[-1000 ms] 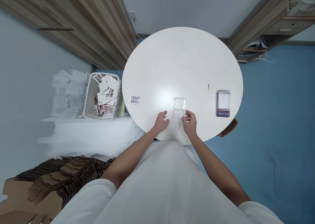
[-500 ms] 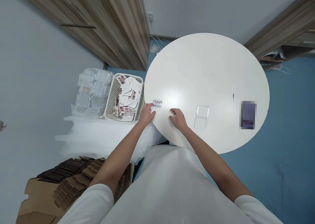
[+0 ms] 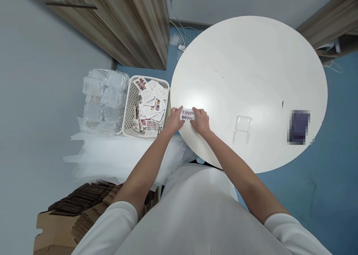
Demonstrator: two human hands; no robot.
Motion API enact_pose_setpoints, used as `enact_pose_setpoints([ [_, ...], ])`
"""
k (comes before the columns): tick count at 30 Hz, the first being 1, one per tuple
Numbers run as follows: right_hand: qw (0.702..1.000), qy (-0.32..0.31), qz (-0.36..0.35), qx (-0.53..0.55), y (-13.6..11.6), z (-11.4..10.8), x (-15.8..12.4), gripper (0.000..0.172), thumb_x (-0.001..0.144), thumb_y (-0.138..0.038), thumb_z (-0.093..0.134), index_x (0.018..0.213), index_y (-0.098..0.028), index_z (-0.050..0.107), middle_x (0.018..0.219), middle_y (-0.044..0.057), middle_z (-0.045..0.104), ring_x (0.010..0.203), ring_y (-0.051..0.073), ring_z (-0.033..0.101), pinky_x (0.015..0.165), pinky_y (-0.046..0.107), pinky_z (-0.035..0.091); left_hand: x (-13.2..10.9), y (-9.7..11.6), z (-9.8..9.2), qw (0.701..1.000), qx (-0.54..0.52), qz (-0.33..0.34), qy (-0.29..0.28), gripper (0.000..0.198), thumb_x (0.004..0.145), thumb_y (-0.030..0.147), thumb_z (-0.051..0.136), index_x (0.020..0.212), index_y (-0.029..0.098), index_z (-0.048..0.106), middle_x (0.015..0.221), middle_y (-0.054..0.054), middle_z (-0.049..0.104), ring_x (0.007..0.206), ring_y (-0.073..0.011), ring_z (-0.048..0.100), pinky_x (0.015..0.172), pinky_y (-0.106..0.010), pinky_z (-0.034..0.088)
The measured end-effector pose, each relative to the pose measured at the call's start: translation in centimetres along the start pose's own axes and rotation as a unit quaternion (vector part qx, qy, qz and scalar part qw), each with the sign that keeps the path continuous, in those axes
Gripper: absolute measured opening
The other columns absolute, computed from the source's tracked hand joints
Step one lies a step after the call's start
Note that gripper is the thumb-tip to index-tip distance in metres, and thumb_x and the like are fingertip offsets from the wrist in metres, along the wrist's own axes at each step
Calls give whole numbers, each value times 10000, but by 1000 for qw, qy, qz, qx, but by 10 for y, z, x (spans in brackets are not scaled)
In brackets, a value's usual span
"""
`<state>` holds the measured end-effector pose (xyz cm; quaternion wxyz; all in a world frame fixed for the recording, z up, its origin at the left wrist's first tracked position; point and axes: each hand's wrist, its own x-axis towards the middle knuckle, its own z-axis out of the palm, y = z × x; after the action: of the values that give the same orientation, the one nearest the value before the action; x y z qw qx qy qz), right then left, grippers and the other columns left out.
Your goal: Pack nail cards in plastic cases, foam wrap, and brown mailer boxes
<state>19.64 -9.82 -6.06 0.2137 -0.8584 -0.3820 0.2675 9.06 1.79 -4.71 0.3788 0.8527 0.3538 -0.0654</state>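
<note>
A small white card with two rows of shiny press-on nails [image 3: 188, 115] is at the left part of the round white table [image 3: 240, 72]. My left hand [image 3: 175, 120] grips its left edge between thumb and fingers. On its right edge, my right hand [image 3: 201, 120] pinches it the same way. To the right of my hands lies an open clear plastic case [image 3: 243, 124], its two halves unfolded on the tabletop.
Left of the table stands a white basket [image 3: 126, 115] full of nail cards. Beside it are stacked clear plastic boxes [image 3: 104, 98]. Folded brown cardboard boxes [image 3: 58, 225] sit at lower left. A blurred dark purple object [image 3: 299, 127] lies at the table's right.
My right hand has moved left to the nail card and closed on its right edge. My left hand now grips the left edge. The whole view has shifted a little.
</note>
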Motion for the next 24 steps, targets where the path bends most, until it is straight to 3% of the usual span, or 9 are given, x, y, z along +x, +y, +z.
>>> enact_pose_setpoints([
  [6,1000,1,16,2,1,2,2,585,702,-201,576,1249,-245,375,1113,101,445,1031,281,412,849,435,344,-1,-4,3,1000,-19,10,7,630,673,128,593,1261,213,383,1074,-74,439,959,-214,501,820,-331,436],
  [17,1000,-14,5,8,-1,-1,-1,573,720,-186,537,1266,-233,369,1106,101,476,1017,276,434,869,454,337,-4,-6,3,999,-26,33,-5,675,661,99,581,1286,199,346,1055,-65,474,761,-153,504,773,-318,438],
  [24,995,-23,-41,90,13,-22,-21,702,717,-184,533,1355,-243,245,1153,81,408,1112,243,379,927,404,362,-12,8,3,996,-34,85,2,666,670,136,597,1288,188,355,1004,-51,480,724,-136,489,761,-295,437],
])
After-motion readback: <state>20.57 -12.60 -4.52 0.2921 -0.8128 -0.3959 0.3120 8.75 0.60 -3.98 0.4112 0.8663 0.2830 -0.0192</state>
